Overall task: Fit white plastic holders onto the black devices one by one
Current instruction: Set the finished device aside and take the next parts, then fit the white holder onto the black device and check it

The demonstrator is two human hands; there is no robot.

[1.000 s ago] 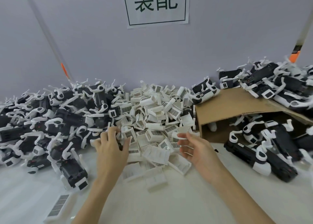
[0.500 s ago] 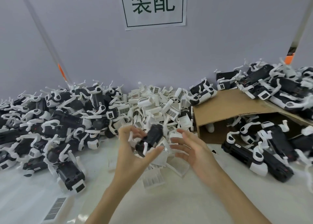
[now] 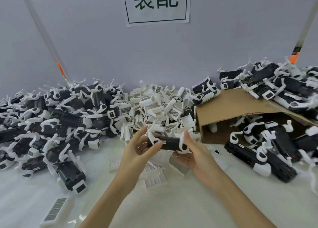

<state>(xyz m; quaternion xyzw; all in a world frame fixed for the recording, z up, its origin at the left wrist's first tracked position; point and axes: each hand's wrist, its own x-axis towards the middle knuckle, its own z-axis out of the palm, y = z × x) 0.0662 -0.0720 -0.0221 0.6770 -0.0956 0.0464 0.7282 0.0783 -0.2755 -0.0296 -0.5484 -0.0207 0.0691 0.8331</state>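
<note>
Both hands apparently grip black device.

**Plain wall, white bench, one printed sign**

You face a pale lavender-grey wall that runs the full width of the view and meets a white tabletop below. A white paper sign with a thin dark border and two large green Chinese characters hangs at top centre. Two pale rods lean against the wall, each marked with an orange band: the left rod slants down toward the bench, the right rod leans in from the upper corner. Light falls soft and even, leaving only faint shadows on the glossy tabletop.
</note>
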